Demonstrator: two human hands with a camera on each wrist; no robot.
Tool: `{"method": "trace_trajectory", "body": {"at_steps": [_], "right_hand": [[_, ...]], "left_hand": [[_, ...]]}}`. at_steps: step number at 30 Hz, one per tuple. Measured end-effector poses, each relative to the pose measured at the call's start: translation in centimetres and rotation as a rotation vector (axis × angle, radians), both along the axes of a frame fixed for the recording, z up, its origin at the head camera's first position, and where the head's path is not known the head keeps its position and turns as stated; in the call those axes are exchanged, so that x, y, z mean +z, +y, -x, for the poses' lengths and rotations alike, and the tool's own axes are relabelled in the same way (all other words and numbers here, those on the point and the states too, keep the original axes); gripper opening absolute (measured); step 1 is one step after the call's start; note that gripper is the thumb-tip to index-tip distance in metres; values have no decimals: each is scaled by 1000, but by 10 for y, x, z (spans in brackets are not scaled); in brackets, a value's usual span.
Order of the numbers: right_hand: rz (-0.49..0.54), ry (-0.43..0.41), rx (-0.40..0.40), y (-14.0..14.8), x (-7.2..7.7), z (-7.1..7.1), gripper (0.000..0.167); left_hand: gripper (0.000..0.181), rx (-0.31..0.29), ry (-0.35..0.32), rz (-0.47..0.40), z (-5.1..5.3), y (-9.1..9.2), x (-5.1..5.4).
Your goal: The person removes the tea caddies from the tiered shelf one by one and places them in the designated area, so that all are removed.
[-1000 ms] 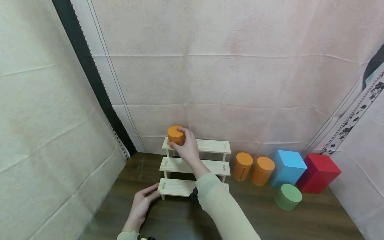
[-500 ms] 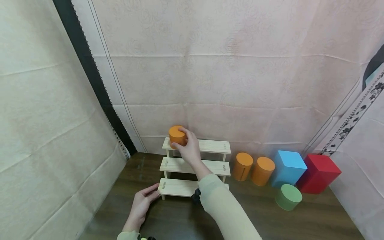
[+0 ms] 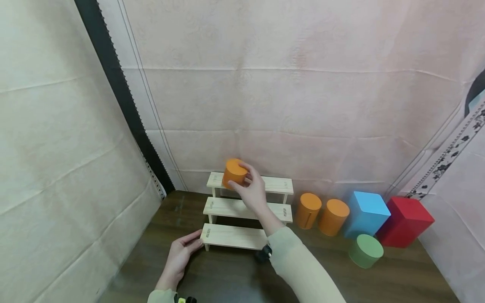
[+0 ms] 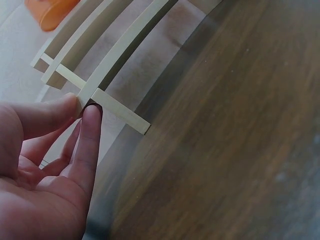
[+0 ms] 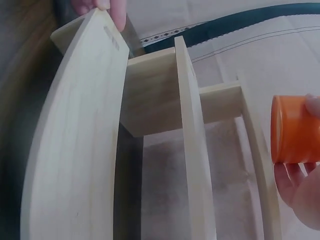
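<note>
A pale wooden three-step stand [image 3: 235, 236] stands on the dark table, and its left end lies between the thumb and fingers of my left hand [image 3: 178, 259]. In the left wrist view, the thumb and a finger pinch the corner of the lowest board [image 4: 112, 62]. My right hand [image 3: 253, 191] grips an orange cylinder [image 3: 232, 173] between thumb and fingers at the top board, left of its middle. The cylinder leans slightly. In the right wrist view the orange cylinder [image 5: 295, 130] shows beside the top board [image 5: 257, 145], with a narrow gap between them.
Two more orange cylinders [image 3: 308, 210] stand right of the stand. Beyond them are a blue block [image 3: 366, 214], a red block [image 3: 405, 221] and a green cylinder [image 3: 366, 251]. Cloth-covered walls [image 3: 295, 105] enclose the dark wooden table [image 3: 227, 277] at the back and sides.
My right hand has moved the orange cylinder to the right along the top board, from its left end, and the cylinder now tilts a little. The left hand keeps its hold.
</note>
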State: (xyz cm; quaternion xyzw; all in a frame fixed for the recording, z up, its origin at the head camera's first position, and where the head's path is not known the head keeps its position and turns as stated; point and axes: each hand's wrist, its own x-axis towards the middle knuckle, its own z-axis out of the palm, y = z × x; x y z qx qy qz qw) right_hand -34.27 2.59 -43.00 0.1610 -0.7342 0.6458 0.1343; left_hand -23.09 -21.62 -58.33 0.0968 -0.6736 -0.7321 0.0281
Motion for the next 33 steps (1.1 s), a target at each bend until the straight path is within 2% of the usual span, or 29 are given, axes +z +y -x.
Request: {"method": "trace_trajectory", "body": {"at_steps": [7, 12, 15, 21, 25, 29, 33], "right_hand": [[27, 3, 25, 47, -5, -24, 76], [35, 8, 6, 96, -7, -48, 85], [-1, -6, -17, 129, -11, -62, 90], [-210, -26, -137, 207, -21, -88, 96], [-349, -40, -225, 257, -25, -116, 99], [-372, -72, -266, 299, -30, -147, 97], [-330, -136, -335, 338, -40, -176, 90]], "left_hand": [[40, 5, 19, -5, -1, -1, -1], [41, -8, 35, -5, -2, 0, -1], [40, -7, 26, -1, -2, 1, -1], [40, -4, 20, 21, 4, 0, 3], [40, -8, 12, 33, 5, 0, 5], [40, -3, 5, 35, 2, 0, 5], [42, -24, -1, 23, 0, -1, 3]]}}
